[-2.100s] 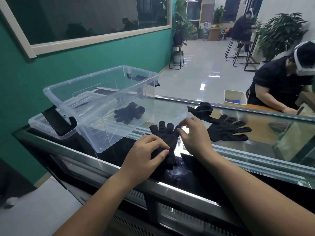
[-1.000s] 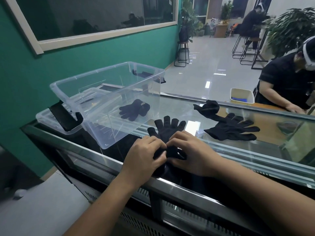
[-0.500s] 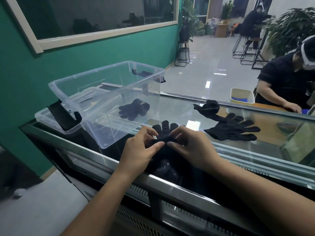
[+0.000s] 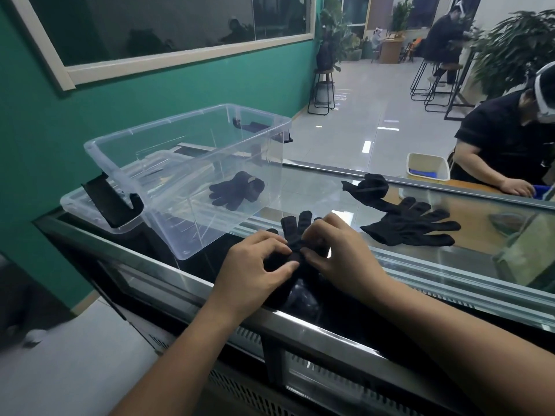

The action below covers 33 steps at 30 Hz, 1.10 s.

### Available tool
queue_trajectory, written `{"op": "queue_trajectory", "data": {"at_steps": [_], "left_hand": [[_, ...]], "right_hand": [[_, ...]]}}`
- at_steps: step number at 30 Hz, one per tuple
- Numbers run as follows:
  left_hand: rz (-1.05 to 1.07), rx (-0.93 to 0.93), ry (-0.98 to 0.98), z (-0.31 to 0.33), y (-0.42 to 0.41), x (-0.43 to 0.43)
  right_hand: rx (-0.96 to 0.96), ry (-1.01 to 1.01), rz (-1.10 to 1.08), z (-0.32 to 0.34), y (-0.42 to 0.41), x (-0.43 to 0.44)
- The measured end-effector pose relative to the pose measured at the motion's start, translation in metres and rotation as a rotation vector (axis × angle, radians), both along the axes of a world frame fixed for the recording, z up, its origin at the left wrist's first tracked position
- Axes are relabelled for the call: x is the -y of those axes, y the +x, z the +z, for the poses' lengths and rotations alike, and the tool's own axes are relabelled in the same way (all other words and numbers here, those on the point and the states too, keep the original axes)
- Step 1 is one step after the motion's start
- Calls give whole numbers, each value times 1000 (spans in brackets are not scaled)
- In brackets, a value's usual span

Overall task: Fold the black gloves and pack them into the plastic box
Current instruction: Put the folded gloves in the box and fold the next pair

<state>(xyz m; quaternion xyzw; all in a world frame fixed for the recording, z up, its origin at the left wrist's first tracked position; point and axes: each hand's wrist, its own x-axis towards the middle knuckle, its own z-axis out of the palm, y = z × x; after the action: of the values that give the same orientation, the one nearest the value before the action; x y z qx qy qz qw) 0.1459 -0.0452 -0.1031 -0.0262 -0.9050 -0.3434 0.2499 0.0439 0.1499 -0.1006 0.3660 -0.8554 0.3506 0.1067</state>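
Observation:
A black glove [image 4: 295, 232] lies on the glass counter top in front of me, its fingers pointing away. My left hand [image 4: 255, 267] and my right hand [image 4: 339, 256] both pinch its cuff end, folded up over the palm. Left of them stands the clear plastic box [image 4: 156, 172], open, with one folded black glove [image 4: 237, 190] on its floor. To the right more black gloves [image 4: 411, 225] lie spread on the glass, and a crumpled one [image 4: 368, 186] sits behind them.
The box rests on its clear lid [image 4: 90, 208], which has black latches. The counter's metal front edge [image 4: 180, 274] runs below my hands. A person in black [image 4: 507, 139] sits at the far right beside a small white bin [image 4: 428, 169]. A green wall lies to the left.
My hands went from pressing the glove flat to gripping its cuff near me, then carried the cuff up toward the glove's fingers, so fewer fingers show now.

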Motion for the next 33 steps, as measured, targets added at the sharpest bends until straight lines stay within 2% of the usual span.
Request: {"op": "queue_trajectory", "data": {"at_steps": [4,6,14,22,33], "left_hand": [[-49,42,-73,1,-1,0],[-47,42,-81,2,-1,0],[22,54,-102,0,1,-3],[70,106,-59,-2,-1,-1],[151,84,9,-2,-7,-3]], "right_hand": [[-224,77,69,-1,0,0],[-258,126,107,0,1,-1],[-106,125,235,5,7,-7],[67,-59,120,6,5,-8],[-2,30,-54,-5,-3,2]]}}
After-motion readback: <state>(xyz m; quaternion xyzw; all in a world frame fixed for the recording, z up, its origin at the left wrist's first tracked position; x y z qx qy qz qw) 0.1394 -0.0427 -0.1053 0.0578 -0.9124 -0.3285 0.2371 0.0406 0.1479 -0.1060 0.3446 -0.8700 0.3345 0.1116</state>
